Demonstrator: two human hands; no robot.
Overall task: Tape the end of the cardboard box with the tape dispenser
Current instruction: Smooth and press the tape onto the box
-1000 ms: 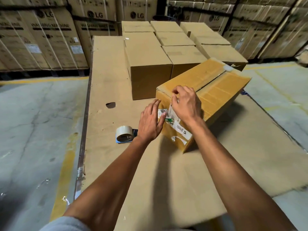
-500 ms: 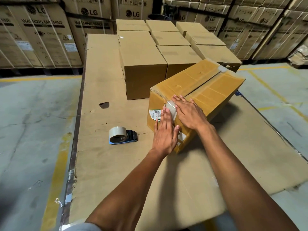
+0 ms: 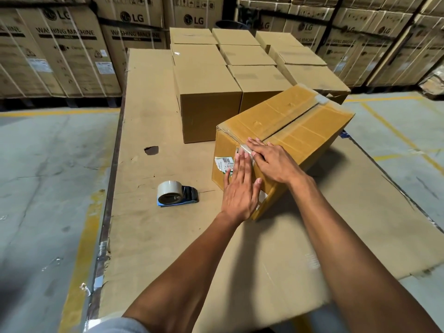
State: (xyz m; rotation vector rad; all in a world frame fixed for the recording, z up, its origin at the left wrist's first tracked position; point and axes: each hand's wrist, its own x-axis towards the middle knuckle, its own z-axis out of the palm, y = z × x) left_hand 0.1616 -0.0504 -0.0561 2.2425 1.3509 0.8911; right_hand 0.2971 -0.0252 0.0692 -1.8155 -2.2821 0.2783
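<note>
A brown cardboard box (image 3: 298,131) lies skewed on the cardboard-covered table (image 3: 149,236), with clear tape along its top seam and a printed label on its near end. My left hand (image 3: 240,188) lies flat, fingers together, against that near end face over the tape strip. My right hand (image 3: 274,162) presses flat on the upper near edge where the tape folds over. The tape dispenser (image 3: 176,194), blue with a roll of clear tape, rests on the table left of the box, untouched.
Several closed plain boxes (image 3: 209,92) stand in rows at the table's far end. Large washing-machine cartons (image 3: 60,51) line the back wall. A small hole (image 3: 151,150) marks the table's cardboard cover. Concrete floor lies on both sides.
My left hand slid from beside the box onto its end face. My right hand flattened from a pinch at the top edge into a press on the tape.
</note>
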